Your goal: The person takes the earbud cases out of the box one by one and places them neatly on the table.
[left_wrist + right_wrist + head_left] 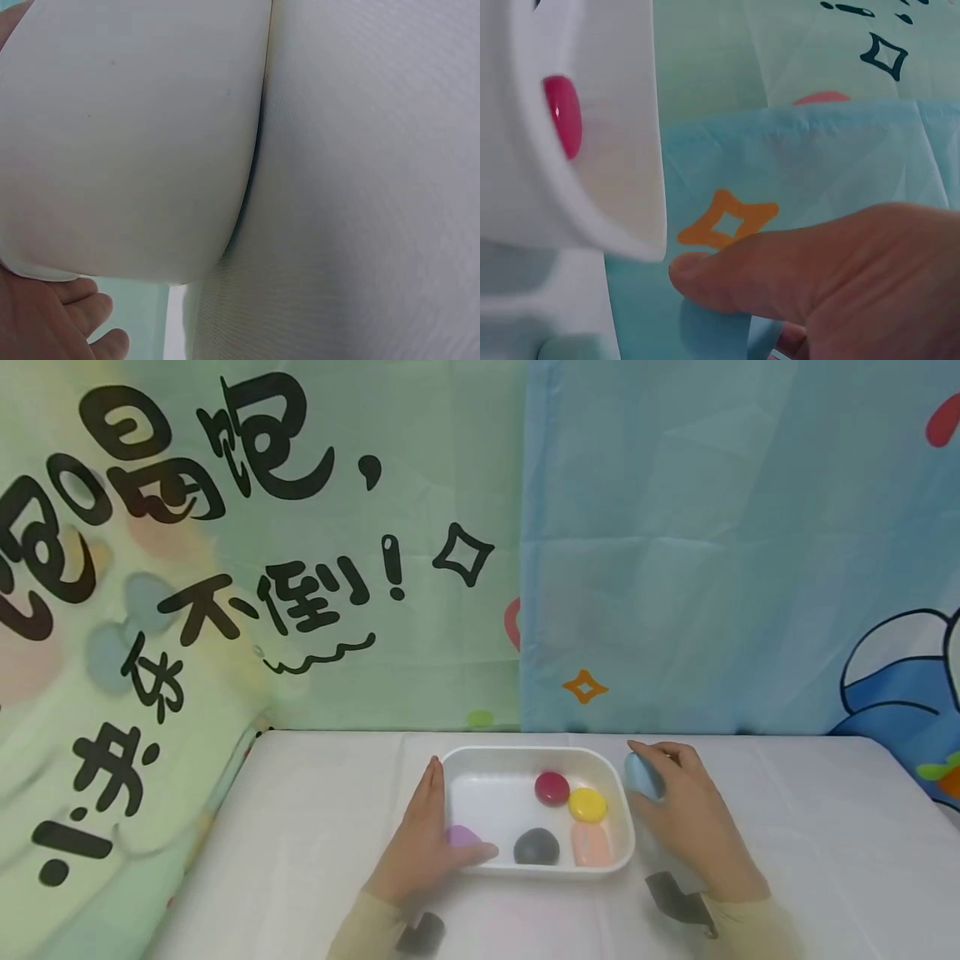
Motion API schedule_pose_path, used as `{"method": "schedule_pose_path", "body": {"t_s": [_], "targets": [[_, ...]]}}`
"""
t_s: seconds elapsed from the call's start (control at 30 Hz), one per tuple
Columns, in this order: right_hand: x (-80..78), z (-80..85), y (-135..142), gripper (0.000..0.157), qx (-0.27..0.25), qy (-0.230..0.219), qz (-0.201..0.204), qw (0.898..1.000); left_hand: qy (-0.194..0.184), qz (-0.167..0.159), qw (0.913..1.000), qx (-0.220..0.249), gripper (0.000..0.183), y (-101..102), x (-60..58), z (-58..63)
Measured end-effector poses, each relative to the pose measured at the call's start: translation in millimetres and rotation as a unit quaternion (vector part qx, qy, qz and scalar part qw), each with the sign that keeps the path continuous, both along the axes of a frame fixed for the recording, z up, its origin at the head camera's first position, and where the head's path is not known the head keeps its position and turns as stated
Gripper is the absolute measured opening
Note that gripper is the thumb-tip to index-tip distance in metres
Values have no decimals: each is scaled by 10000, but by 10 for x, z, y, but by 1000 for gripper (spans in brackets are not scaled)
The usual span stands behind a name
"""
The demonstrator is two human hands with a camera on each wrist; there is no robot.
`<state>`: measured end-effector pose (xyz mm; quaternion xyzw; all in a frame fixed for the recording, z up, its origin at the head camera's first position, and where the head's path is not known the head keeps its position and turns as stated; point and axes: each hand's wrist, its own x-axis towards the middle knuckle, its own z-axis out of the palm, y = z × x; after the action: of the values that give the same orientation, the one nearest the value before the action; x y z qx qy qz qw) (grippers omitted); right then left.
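A white tray [498, 797] lies on the table with several smooth, coloured stone-like pieces inside. My left hand [426, 831] grips its left end, fingers along the outer side and thumb over the front rim. Partly behind that thumb is a purple piece [462, 836]. Just outside the tray's right end, my right hand [690, 810] holds a light blue piece [643, 777] between thumb and fingers. In the tray are a dark red piece [552, 788], a yellow one [587, 805], a grey one [536, 847] and a pink one [591, 844].
A white cloth [300, 827] covers the table. Behind it hang a green printed curtain [442, 635] with black lettering and a blue curtain [712, 568]. Dark wrist devices show below both hands.
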<state>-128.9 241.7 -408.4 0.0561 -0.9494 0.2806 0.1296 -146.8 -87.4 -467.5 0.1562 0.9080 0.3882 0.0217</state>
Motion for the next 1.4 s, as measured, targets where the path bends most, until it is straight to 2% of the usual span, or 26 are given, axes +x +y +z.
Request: {"method": "schedule_pose_path", "body": {"t_s": [0.33,0.73,0.97,1.4], "targets": [[-41,-96,136,60,50,26,-51,10000,27,25,10000,17,133,-11,-3,-37],[-130,-204,296,60,189,-502,-691,9962,-8,76,10000,26,131,-4,1,-24],[-149,-306,366,56,193,-231,-825,9961,55,25,10000,-44,131,-1,-14,-36],[-195,-486,451,50,277,-187,-951,9949,-29,14,10000,-28,131,8,-9,17]]}}
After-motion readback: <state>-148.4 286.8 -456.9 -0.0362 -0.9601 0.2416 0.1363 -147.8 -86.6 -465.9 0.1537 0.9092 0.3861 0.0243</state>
